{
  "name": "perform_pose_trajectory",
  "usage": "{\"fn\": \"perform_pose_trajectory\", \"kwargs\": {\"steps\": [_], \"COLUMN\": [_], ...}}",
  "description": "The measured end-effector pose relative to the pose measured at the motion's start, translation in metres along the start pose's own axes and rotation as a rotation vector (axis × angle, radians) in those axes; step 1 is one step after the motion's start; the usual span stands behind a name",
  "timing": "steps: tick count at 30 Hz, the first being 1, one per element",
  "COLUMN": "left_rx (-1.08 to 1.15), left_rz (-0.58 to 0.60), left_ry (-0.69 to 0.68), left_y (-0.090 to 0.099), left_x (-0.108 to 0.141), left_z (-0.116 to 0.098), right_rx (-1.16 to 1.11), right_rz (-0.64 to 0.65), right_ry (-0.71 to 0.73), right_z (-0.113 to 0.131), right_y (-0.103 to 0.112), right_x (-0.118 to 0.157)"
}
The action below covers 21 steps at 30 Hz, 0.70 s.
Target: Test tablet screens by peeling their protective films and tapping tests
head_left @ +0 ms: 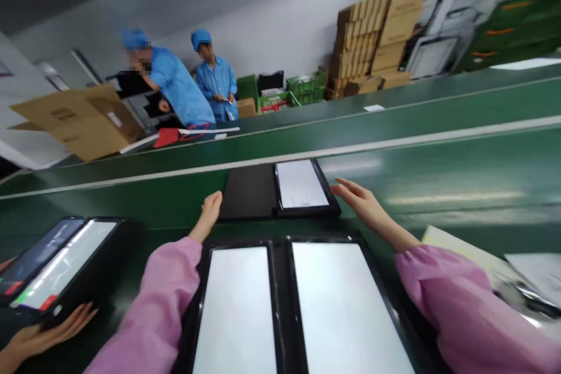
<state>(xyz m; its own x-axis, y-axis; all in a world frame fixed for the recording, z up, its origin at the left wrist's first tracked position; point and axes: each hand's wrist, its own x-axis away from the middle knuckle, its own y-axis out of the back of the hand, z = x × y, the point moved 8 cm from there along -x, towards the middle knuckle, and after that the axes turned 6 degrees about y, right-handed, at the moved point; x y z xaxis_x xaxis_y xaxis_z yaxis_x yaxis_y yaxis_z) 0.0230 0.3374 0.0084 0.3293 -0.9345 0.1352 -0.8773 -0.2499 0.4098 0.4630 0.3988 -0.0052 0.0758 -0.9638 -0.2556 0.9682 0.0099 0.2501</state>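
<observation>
Bright, even light seems to come from overhead, throwing only faint, soft shadows around the fingers (346, 189) and laying long pale streaks of glare across the green desk (456, 198) beyond them. Just below the fingers, the display panels (236, 310) glow almost white, their surfaces washed out by the glare. The wide lens bends everything towards the edges, so the desk runs at a slant, while the stacked cartons (357, 47) far beyond the fingers lean and look soft, and the co-worker in blue (215, 85) appears slightly blurred.
</observation>
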Motion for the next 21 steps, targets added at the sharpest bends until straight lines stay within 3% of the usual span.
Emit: {"fn": "perform_pose_trajectory", "kwargs": {"steps": [4, 7, 10, 13, 15, 17, 19, 21], "left_rx": [-0.077, -0.146, -0.208, -0.271, -0.382, -0.549, -0.671, -0.714], "left_rz": [0.121, 0.179, 0.144, 0.084, 0.086, 0.147, 0.231, 0.287], "left_ry": [0.033, 0.013, -0.040, -0.117, -0.258, -0.531, -0.837, -1.043], "left_y": [0.007, 0.015, 0.022, 0.021, 0.009, -0.016, -0.047, -0.072], "left_x": [0.038, 0.069, 0.083, 0.101, 0.129, 0.176, 0.234, 0.285], "left_z": [0.033, 0.045, 0.038, 0.014, -0.013, -0.044, -0.068, -0.077], "right_rx": [0.147, 0.259, 0.347, 0.419, 0.465, 0.496, 0.483, 0.384], "right_rz": [0.254, 0.304, 0.239, 0.199, 0.198, 0.240, 0.350, 0.570], "right_ry": [0.077, 0.151, 0.222, 0.298, 0.356, 0.417, 0.497, 0.611], "right_z": [0.019, 0.035, 0.041, 0.046, 0.060, 0.085, 0.119, 0.155], "right_y": [0.005, 0.008, 0.010, 0.004, -0.002, -0.012, -0.026, -0.042], "right_x": [0.065, 0.100, 0.105, 0.103, 0.114, 0.142, 0.186, 0.237]}}
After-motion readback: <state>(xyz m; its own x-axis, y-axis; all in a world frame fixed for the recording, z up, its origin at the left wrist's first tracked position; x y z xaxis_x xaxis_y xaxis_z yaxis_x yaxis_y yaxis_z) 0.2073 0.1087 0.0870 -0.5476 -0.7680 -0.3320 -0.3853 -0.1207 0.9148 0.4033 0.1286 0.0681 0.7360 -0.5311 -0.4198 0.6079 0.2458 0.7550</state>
